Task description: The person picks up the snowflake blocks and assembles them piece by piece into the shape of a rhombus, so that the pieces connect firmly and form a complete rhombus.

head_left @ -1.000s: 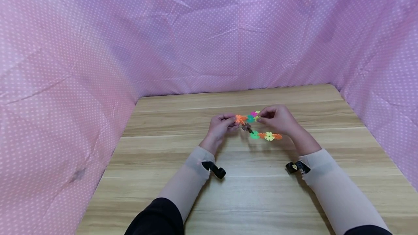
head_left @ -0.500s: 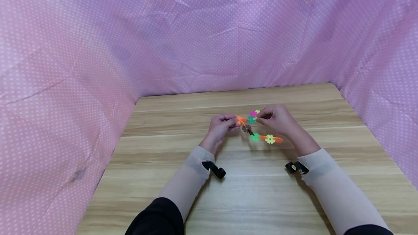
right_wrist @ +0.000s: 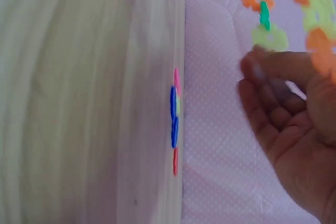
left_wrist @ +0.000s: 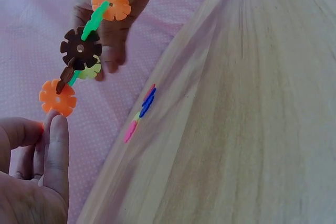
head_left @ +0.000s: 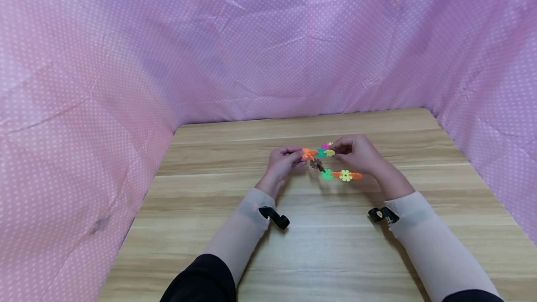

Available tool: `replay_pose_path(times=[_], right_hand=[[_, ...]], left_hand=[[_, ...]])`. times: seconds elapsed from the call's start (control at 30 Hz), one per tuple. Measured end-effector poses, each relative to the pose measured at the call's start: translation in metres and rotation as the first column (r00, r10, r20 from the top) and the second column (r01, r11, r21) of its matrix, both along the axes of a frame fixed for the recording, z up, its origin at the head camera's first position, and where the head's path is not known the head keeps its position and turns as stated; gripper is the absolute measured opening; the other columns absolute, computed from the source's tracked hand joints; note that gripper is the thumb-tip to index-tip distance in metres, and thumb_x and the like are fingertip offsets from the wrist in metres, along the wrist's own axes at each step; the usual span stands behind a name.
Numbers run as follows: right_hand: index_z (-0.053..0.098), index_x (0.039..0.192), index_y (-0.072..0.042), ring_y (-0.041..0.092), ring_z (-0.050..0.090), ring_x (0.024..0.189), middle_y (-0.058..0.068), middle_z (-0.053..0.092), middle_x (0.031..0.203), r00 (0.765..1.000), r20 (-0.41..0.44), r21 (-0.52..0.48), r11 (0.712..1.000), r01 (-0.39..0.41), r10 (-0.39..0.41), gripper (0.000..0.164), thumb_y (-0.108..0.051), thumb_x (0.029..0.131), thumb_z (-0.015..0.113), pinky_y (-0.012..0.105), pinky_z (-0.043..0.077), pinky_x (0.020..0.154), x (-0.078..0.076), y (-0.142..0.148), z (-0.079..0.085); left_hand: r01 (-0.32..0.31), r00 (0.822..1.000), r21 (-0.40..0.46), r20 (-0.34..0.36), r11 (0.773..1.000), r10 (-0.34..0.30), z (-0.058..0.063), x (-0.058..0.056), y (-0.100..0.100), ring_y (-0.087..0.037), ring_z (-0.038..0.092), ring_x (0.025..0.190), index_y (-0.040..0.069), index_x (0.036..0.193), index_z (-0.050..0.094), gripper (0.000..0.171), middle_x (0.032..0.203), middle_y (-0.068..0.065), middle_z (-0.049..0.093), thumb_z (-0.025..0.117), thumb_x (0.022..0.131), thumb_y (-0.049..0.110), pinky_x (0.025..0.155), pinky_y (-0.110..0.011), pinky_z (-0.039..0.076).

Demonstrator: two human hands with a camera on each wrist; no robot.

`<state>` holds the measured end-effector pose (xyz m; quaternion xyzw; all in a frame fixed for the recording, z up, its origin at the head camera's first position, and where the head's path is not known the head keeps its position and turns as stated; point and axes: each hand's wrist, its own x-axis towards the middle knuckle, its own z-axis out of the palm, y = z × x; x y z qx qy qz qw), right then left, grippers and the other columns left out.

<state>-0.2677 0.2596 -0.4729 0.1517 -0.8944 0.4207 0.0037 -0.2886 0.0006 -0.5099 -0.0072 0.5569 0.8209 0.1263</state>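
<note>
The left hand (head_left: pixel 287 164) pinches the orange part (head_left: pixel 309 154) of the flower-piece chain (head_left: pixel 327 174) above the table (head_left: pixel 327 255); twisting could pop a notch loose. The unsupported lower row (head_left: pixel 346 175) could drag the brown piece (head_left: pixel 316 164) free. The right hand's (head_left: pixel 358 155) fingertips meet the yellow piece (head_left: pixel 329 153) – whether pinching, I can't tell – and a sideways push could skew it

Beige forearm sleeves (head_left: pixel 237 227), black sleeves (head_left: pixel 201 281) above
</note>
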Motion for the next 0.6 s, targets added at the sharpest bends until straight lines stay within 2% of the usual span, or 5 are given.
replay_pose_path(times=[0.13,0.33,0.43,0.6], right_hand=[[0.075,0.121,0.001,0.030,0.068,0.102,0.019,0.073,0.114,0.998,0.065,0.115,0.993,-0.023,0.015,0.026,0.007,0.097,0.068,0.042,0.059,0.086,-0.005,0.010,-0.007],[0.073,0.127,-0.001,0.028,0.061,0.095,0.023,0.069,0.122,0.994,0.101,0.288,0.956,-0.059,0.031,0.028,-0.002,0.100,0.066,0.043,0.054,0.083,-0.009,0.016,-0.016],[0.074,0.125,-0.001,0.029,0.062,0.099,0.023,0.070,0.122,0.993,0.114,0.296,0.953,-0.062,0.029,0.026,-0.004,0.100,0.067,0.045,0.054,0.086,-0.008,0.016,-0.017],[0.077,0.117,-0.001,0.026,0.064,0.095,0.017,0.073,0.115,0.989,0.143,0.261,0.963,-0.061,0.024,0.020,-0.004,0.099,0.069,0.042,0.058,0.082,-0.005,0.015,-0.015]], left_hand=[[-0.012,1.000,0.003,0.006,1.000,0.012,0.001,0.000,0.000,-0.017,0.075,0.074,-0.005,0.105,0.073,0.011,0.090,-0.011,0.074,0.070,0.095,-0.010,0.078,-0.033,0.064],[-0.016,1.000,0.006,0.010,1.000,0.015,0.000,0.000,-0.001,-0.017,0.075,0.072,-0.005,0.106,0.073,0.011,0.092,-0.013,0.074,0.070,0.096,-0.009,0.076,-0.032,0.064],[-0.013,1.000,0.004,0.009,1.000,0.013,-0.001,0.000,-0.001,-0.017,0.075,0.072,-0.004,0.105,0.074,0.010,0.094,-0.013,0.075,0.071,0.096,-0.007,0.078,-0.033,0.064],[-0.003,1.000,0.003,-0.012,1.000,0.003,-0.001,0.001,0.000,-0.016,0.075,0.072,-0.003,0.103,0.074,0.009,0.089,-0.011,0.074,0.071,0.096,-0.008,0.078,-0.034,0.064]])
